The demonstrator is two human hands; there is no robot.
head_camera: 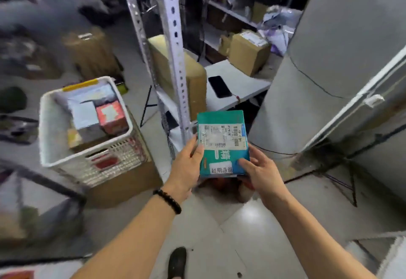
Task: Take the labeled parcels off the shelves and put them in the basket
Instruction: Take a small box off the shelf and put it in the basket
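Teal and flat, the parcel (pixel 223 144) is held in the air between both hands, to the right of the basket (pixel 51 134) and apart from it, in front of the foot of the perforated shelf upright (pixel 175 59). A white shipping label with barcodes covers its upper half, the small print too blurred to read. Below it stands a large white character, 精, and a white sticker at the lower edge seems to read 超期滞留. The left hand (pixel 187 164) grips the left edge, thumb pressed on the front, the other fingers hidden behind; a black bead bracelet (pixel 168 200) circles that wrist. The right hand (pixel 261 173) grips the lower right corner, thumb on the front, fingers curled beneath. The white basket stands on a cardboard box (pixel 125 184) and holds several parcels, a red box (pixel 112 117) against its right wall. A black phone (pixel 219 86) lies near the left edge of a white table (pixel 243 81), whose far end carries a labelled carton (pixel 249 51).
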